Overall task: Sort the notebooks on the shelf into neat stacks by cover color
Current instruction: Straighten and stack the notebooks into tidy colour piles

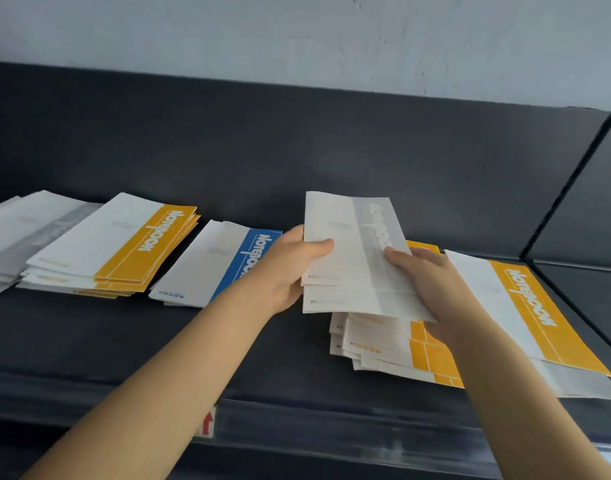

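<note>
Two grey-striped notebooks (356, 258) are held above the shelf between both hands. My left hand (290, 268) grips their left edge with the thumb on top. My right hand (425, 278) holds their right side, thumb on the cover. Under them lies a loose pile of yellow notebooks (401, 351). A single yellow notebook (525, 313) lies on a grey one at the right. At the left sit a grey stack (23, 233), a yellow stack (113, 244) and a blue stack (214, 265).
The dark shelf (124, 334) has a dark back panel (297, 143) and a side wall (588, 202) at the right. A clear plastic rail (331, 431) with a small red-arrow label (207, 424) runs along the front edge.
</note>
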`<state>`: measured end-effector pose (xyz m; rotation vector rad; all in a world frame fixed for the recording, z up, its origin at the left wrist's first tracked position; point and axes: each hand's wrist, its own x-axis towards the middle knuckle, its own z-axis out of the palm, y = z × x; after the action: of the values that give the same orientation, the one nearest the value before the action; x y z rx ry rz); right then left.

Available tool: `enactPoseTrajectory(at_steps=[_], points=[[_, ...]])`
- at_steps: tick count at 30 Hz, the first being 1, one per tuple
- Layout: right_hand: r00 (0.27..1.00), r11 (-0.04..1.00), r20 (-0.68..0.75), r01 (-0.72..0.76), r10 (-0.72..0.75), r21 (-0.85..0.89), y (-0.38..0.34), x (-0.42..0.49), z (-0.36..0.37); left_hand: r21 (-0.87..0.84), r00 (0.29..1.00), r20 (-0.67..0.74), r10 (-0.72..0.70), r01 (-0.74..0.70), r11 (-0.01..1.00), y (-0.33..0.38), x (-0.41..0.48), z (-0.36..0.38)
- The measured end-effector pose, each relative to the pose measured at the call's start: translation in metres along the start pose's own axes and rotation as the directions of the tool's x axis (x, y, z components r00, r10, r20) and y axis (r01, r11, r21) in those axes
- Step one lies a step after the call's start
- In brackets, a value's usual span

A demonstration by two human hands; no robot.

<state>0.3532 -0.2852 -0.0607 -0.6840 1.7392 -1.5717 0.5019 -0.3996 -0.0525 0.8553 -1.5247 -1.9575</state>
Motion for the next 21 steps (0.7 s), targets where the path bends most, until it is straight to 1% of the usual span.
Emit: enactPoseTrajectory(at_steps=[3, 6, 10, 13, 16, 21], points=[[0.998, 0.999, 0.062, 0.004, -0.007, 0.040, 0.001, -0.001, 0.021, 0.032, 0.998, -0.038, 0.052, -0.050, 0.998, 0.003, -0.008, -0.018], [0.993, 0.999, 0.109, 0.038, -0.039, 0.018, -0.002, 0.001, 0.050, 0.071, 0.992, -0.108, 0.068, -0.060, 0.996, 0.004, -0.017, -0.044], [0.981, 0.998, 0.182, 0.061, -0.060, 0.004, -0.008, -0.003, 0.107, 0.119, 0.976, -0.193, 0.100, -0.077, 0.990, 0.009, -0.028, -0.095], [0.970, 0.998, 0.237, 0.052, -0.058, 0.033, -0.012, -0.008, 0.161, 0.173, 0.964, -0.223, 0.144, -0.106, 0.979, 0.018, -0.039, -0.147], [0.968, 0.998, 0.245, 0.039, -0.052, 0.058, -0.014, -0.014, 0.224, 0.201, 0.954, -0.242, 0.176, -0.128, 0.971, 0.031, -0.053, -0.208], [0.956, 0.995, 0.276, 0.093, -0.100, 0.040, -0.016, -0.022, 0.334, 0.298, 0.928, -0.295, 0.228, -0.137, 0.945, 0.048, -0.074, -0.315]])
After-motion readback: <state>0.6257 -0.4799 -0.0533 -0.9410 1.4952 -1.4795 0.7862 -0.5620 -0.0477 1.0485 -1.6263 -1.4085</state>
